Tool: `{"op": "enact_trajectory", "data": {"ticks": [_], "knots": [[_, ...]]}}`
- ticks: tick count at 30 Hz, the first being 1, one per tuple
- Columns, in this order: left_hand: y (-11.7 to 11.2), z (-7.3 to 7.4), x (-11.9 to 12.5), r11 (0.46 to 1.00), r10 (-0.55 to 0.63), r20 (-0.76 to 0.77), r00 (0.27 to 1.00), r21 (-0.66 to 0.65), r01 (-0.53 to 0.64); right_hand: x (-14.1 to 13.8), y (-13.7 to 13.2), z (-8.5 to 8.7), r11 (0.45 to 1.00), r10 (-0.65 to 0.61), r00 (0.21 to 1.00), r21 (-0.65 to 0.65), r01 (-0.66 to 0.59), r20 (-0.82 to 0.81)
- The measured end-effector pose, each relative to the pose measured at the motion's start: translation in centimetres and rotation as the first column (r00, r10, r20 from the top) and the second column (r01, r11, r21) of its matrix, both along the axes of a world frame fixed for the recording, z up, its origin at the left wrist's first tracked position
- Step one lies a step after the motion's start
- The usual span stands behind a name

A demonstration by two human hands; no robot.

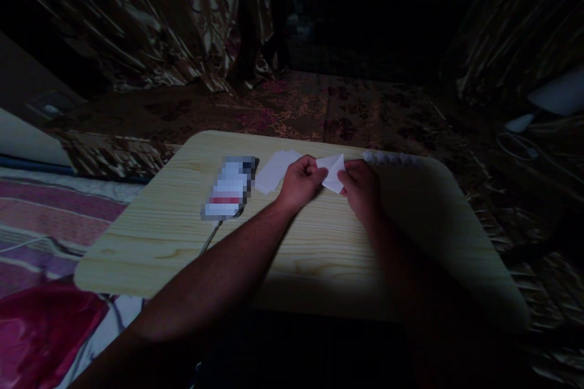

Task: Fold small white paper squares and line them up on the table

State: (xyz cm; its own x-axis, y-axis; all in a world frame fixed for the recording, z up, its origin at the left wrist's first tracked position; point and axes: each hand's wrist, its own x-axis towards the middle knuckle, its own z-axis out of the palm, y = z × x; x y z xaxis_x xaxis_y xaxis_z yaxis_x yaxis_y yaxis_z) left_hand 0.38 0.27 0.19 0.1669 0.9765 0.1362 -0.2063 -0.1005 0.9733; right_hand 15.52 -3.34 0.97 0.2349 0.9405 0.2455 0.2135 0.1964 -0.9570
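Note:
Both hands meet over the far middle of a small light wooden table (319,255). My left hand (298,183) and my right hand (361,188) pinch a small folded white paper (332,171) between them, each at one side, just above the tabletop. A few flat white paper sheets (274,171) lie on the table right beside my left hand.
A blurred-out phone-like object (229,188) with a cable lies left of the sheets. A row of small pale folded pieces (392,158) sits at the table's far edge. Dark patterned bedding (319,106) and curtains surround the table; a pink cloth (41,328) lies at the lower left.

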Motion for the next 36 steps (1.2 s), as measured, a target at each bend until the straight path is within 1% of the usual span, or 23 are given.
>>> {"op": "enact_trajectory", "data": {"ticks": [4,7,9,11,14,17,22,27,30,34,36], "knots": [[-0.3,0.6,-0.1,0.996,-0.056,0.058,0.997,-0.063,0.06,0.1,0.1,-0.2,1.0,0.015,1.0,0.026,-0.015,-0.024],[-0.6,1.0,-0.2,0.984,-0.121,0.093,0.988,-0.122,0.132,0.1,0.2,-0.4,0.999,-0.006,0.999,0.031,0.007,-0.04],[-0.9,1.2,-0.1,0.977,-0.162,0.095,0.982,-0.121,0.173,0.1,0.3,-0.5,0.999,-0.036,0.999,0.037,0.037,-0.041],[-1.0,1.2,0.0,0.978,-0.179,0.078,0.981,-0.098,0.186,0.1,0.3,-0.6,0.997,-0.063,0.997,0.043,0.064,-0.043],[-1.0,1.1,0.1,0.986,-0.152,0.06,0.987,-0.066,0.156,0.1,0.3,-0.6,0.997,-0.066,0.997,0.043,0.067,-0.028],[-0.9,0.9,0.2,0.99,-0.127,0.081,0.989,-0.045,0.131,0.0,0.2,-0.7,0.998,-0.049,0.999,0.043,0.049,-0.007],[-0.6,0.6,0.2,0.993,-0.112,0.101,0.988,-0.024,0.115,-0.1,0.4,-1.0,0.999,-0.031,0.998,0.027,0.032,-0.047],[-0.4,0.2,0.2,0.997,-0.083,0.084,0.993,0.007,0.083,0.0,0.5,-1.2,0.998,-0.023,0.999,0.053,0.025,-0.046],[-0.2,0.0,0.2,0.997,-0.071,0.08,0.994,0.003,0.071,0.0,0.3,-0.9,0.998,-0.009,0.999,0.056,0.012,-0.042],[0.0,-0.1,0.2,0.998,-0.057,0.098,0.993,-0.022,0.06,-0.1,0.2,-0.6,0.998,-0.012,0.995,0.056,0.018,-0.097],[0.1,0.0,0.2,0.998,-0.047,0.1,0.994,-0.034,0.051,-0.2,0.1,-0.4,0.999,-0.007,0.996,0.048,0.011,-0.092]]}}
